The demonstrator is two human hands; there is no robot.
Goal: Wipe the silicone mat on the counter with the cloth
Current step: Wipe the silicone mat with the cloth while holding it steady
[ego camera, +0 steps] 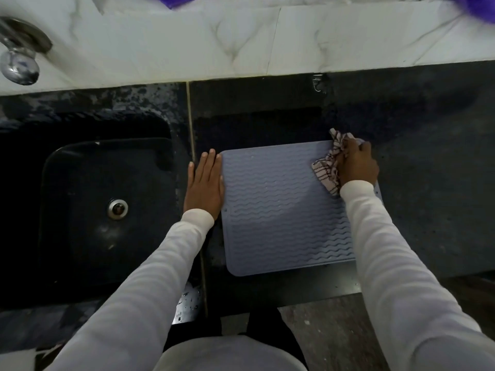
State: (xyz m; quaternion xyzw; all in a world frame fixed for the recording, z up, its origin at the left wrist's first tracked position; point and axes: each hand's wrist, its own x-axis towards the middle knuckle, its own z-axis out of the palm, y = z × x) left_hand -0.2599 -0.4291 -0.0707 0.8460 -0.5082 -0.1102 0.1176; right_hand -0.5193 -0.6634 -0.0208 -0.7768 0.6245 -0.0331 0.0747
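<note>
We have the mat [281,207] flat on the dark counter [428,183], just right of the sink [101,210]. Our right hand [357,164] is closed around the bunched cloth [329,167] at the mat's far right corner. Our left hand [205,183] lies open and flat against its left edge, holding nothing.

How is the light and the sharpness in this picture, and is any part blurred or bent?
Head view: dim, even light; the silicone mat and cloth are fairly sharp. The tap at top left and the purple thing at the top edge are smeared. The black sink loses detail in darkness, with small glints on its drain. The wide lens bows the wall tiles.
</note>
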